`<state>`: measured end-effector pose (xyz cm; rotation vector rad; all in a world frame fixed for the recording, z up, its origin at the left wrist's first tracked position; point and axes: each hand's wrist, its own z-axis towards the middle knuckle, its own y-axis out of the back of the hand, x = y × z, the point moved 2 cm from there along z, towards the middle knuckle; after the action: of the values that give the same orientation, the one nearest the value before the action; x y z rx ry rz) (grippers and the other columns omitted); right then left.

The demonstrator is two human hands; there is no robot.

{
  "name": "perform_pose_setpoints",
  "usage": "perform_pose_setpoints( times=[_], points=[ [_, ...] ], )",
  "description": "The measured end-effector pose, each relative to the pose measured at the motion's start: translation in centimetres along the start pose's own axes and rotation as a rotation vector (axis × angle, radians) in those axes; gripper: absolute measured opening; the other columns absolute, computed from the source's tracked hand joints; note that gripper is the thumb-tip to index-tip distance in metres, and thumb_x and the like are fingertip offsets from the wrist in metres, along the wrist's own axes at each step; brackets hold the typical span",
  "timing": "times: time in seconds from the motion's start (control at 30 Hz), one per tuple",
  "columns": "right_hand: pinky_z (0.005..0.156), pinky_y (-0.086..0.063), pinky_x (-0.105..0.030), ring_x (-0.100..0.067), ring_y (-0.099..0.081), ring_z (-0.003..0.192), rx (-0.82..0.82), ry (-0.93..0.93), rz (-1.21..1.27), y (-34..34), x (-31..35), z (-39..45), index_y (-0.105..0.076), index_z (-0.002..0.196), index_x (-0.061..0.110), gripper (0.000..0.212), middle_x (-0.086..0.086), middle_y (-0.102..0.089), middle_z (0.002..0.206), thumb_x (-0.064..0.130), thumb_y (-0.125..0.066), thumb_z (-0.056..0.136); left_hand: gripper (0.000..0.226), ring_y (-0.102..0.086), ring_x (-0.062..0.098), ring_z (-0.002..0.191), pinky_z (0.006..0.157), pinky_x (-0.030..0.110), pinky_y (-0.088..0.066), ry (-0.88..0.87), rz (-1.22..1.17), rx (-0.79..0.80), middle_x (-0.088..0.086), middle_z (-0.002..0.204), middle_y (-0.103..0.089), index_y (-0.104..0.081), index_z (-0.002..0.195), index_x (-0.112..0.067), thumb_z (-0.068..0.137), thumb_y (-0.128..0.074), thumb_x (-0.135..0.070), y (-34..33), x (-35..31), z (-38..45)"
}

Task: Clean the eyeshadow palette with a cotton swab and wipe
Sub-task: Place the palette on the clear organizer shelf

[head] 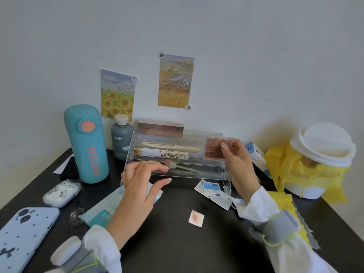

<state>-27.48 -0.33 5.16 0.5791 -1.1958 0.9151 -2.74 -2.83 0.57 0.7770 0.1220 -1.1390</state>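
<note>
Two hands of mine hang over the black tabletop. Behind them stands a clear acrylic two-tier organiser, with a tall teal flask well to its left. My right hand pinches the small clear-cased eyeshadow palette of brown pans, holding it upright in the air in front of the organiser's upper tier. My left hand hovers empty, fingers loosely spread, above a pale blue wipe packet. Nearer me lies a small white square wipe stained pink.
</note>
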Motion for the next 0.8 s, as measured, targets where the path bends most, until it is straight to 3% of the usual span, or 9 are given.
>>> perform_pose_setpoints(
  times=[0.1, 0.3, 0.4, 0.5, 0.57, 0.67, 0.8],
  points=[
    [0.094, -0.049, -0.032, -0.018, -0.06, 0.1, -0.05, 0.031, -0.085, -0.8, -1.2, 1.1, -0.054, 0.11, -0.006, 0.017, -0.012, -0.064, 0.106, 0.003, -0.05, 0.097, 0.023, -0.027, -0.017, 0.115, 0.092, 0.021, -0.031, 0.008, 0.01, 0.015, -0.046, 0.114, -0.035, -0.049, 0.11, -0.041, 0.09, -0.042, -0.049, -0.2, 0.3, 0.0],
    [0.103, -0.045, -0.034, -0.019, -0.055, 0.115, -0.085, 0.146, -0.332, -1.5, -2.5, 2.0, -0.058, 0.099, 0.019, 0.015, -0.007, -0.058, 0.121, 0.006, -0.059, 0.092, 0.019, -0.027, -0.016, 0.112, 0.097, 0.001, -0.015, -0.016, 0.026, 0.059, -0.04, 0.11, -0.031, -0.049, 0.108, -0.04, 0.091, -0.042, -0.045, -0.4, 0.0, 0.0],
    [0.105, -0.038, -0.025, -0.012, -0.047, 0.122, -0.072, 0.217, -0.433, -1.6, -2.8, 2.1, -0.061, 0.104, 0.011, 0.013, -0.003, -0.053, 0.129, 0.006, -0.059, 0.092, 0.021, -0.031, -0.008, 0.109, 0.097, 0.006, -0.02, 0.007, 0.017, 0.055, -0.037, 0.11, -0.036, -0.051, 0.108, -0.037, 0.092, -0.041, -0.045, -0.4, 0.2, 0.0],
    [0.101, -0.041, -0.025, -0.016, -0.053, 0.117, -0.111, 0.339, -0.482, -1.2, -2.7, 2.1, -0.06, 0.115, 0.015, 0.027, -0.004, -0.058, 0.121, 0.002, -0.057, 0.091, 0.029, -0.038, 0.002, 0.109, 0.092, 0.017, -0.03, 0.054, 0.004, 0.074, -0.024, 0.111, -0.049, -0.056, 0.107, -0.032, 0.092, -0.037, -0.047, -0.5, 0.1, -0.1],
    [0.097, -0.045, -0.032, -0.017, -0.055, 0.111, -0.115, 0.371, -0.545, -0.8, -2.8, 2.3, -0.061, 0.115, 0.022, 0.029, 0.003, -0.063, 0.115, 0.005, -0.056, 0.092, 0.034, -0.039, 0.004, 0.109, 0.094, 0.015, -0.026, 0.072, -0.005, 0.104, -0.02, 0.112, -0.053, -0.058, 0.108, -0.03, 0.092, -0.034, -0.048, -0.5, 0.1, -0.1],
    [0.095, -0.046, -0.038, -0.02, -0.052, 0.11, -0.085, 0.338, -0.62, -0.3, -2.9, 2.6, -0.064, 0.112, 0.027, 0.028, 0.006, -0.065, 0.113, 0.009, -0.054, 0.093, 0.032, -0.036, -0.003, 0.109, 0.095, 0.006, -0.018, 0.071, -0.032, 0.177, -0.031, 0.109, -0.046, -0.054, 0.108, -0.035, 0.092, -0.031, -0.05, -0.4, 0.1, -0.2],
    [0.101, -0.043, -0.036, -0.017, -0.051, 0.115, -0.046, 0.356, -0.65, -0.1, -2.4, 2.0, -0.06, 0.12, 0.024, 0.034, 0.002, -0.062, 0.122, 0.004, -0.053, 0.094, 0.03, -0.035, -0.005, 0.113, 0.096, 0.01, -0.017, -0.014, -0.01, 0.314, -0.029, 0.107, -0.05, -0.056, 0.102, -0.04, 0.091, -0.032, -0.055, -0.7, 0.0, -0.4]
  ],
)
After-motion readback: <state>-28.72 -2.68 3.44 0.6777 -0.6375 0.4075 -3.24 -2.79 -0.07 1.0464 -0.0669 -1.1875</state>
